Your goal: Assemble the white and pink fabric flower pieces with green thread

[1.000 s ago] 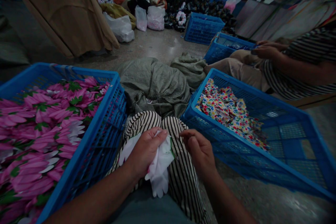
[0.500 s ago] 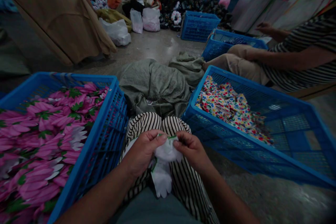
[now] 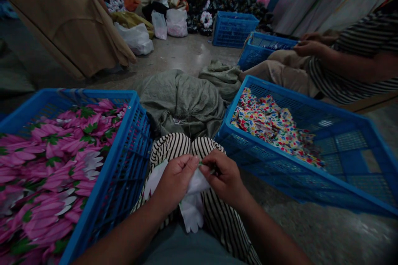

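Observation:
Above my lap, my left hand (image 3: 175,180) pinches the green-trimmed upper edge of a white fabric flower piece (image 3: 196,184) between thumb and fingers. My right hand (image 3: 225,178) pinches that same edge close by, its fingertips nearly touching the left thumb. Below the hands hangs a second white scalloped piece (image 3: 192,213); whether it is joined to the first I cannot tell. More white fabric (image 3: 154,177) shows beside my left hand over the striped trousers (image 3: 171,144). The left palm hides part of the cloth.
Left of my legs stands a blue crate (image 3: 127,149) heaped with pink fabric flowers (image 3: 62,140). On the right, another blue crate (image 3: 345,132) holds colourful printed cloth pieces (image 3: 267,122). Grey-green sacks (image 3: 183,91) lie before my knees. A co-worker in a striped top (image 3: 357,54) sits at right.
My right hand has turned and its fingers have curled in closer to the left fingertips. More white fabric shows left of my left hand. The co-worker's hands have come together.

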Demonstrator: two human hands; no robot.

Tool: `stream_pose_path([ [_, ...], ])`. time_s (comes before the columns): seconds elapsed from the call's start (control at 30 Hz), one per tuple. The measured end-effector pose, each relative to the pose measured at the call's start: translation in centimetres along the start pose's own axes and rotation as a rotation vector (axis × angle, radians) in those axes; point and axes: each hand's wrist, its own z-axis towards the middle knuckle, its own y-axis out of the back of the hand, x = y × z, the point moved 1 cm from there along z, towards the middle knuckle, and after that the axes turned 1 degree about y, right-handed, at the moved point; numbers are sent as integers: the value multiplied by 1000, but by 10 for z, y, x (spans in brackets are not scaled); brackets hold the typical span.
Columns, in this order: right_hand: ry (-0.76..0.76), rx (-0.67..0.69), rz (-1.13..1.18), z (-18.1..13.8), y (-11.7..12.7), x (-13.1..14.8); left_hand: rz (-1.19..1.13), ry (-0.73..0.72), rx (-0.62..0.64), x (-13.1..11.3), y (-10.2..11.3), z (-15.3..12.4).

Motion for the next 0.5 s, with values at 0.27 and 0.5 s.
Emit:
stream_pose_path([
  [0.27,-298,-287,124,-5,8,-12,-202,40,-90,8,4,2],
  [0.5,-246,-6,100,-17,4,3,-310,-35,-230,7,-2,3],
])
